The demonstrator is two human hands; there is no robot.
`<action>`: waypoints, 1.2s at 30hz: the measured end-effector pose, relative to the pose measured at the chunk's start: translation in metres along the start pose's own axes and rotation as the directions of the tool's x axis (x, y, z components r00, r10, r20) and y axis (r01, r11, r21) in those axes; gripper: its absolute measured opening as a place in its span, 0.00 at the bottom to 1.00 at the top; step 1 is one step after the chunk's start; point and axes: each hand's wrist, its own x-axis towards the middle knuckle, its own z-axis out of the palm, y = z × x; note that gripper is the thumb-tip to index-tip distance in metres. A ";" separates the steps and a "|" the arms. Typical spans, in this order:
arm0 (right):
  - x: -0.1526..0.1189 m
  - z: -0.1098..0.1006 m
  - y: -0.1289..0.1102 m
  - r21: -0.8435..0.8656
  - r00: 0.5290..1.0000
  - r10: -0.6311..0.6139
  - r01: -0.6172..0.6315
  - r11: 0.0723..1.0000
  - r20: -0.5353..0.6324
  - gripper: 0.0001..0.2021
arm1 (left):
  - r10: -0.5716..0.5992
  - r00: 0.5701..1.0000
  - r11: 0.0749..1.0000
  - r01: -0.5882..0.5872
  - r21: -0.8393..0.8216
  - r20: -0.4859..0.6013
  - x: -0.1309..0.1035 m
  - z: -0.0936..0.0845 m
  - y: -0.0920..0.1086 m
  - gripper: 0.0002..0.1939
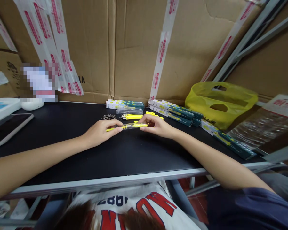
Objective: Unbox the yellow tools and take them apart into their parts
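Observation:
Between my two hands, a slim yellow tool with a clear middle part [129, 126] lies level just above the black tabletop. My left hand [102, 131] pinches its left end. Thumb and fingers of my right hand [157, 125] close on the right end. Right behind are several yellow rods with metal tips [132, 117], clear tubes [129, 111] and small yellow parts [153, 114], partly hidden by my right hand. A small heap of bent wires [108, 117] rests behind my left hand.
Slim green-and-white boxes [172, 111] lie in stacks at the back, with another box [228, 140] at the right. A yellow plastic bag [206, 102] stands behind them, beside a large clear bottle [266, 124]. A phone [9, 129] is at the far left. Cardboard boxes [134, 48] wall the back.

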 end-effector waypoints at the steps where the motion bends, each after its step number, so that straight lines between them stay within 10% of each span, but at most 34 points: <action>1: 0.000 0.000 0.000 0.010 1.000 -0.004 0.004 1.000 0.003 0.14 | 0.004 1.000 1.000 -0.004 -0.009 0.003 0.000 0.000 -0.001 0.19; 19: 0.005 -0.017 0.001 0.573 0.959 0.205 -0.058 0.817 -0.195 0.13 | -0.032 0.998 0.999 0.031 -0.026 -0.048 0.001 0.000 -0.005 0.20; 36: 0.009 -0.038 0.004 0.631 0.856 0.298 0.041 0.775 -0.422 0.15 | 0.029 0.998 0.999 -0.028 0.023 -0.052 -0.001 0.001 -0.006 0.15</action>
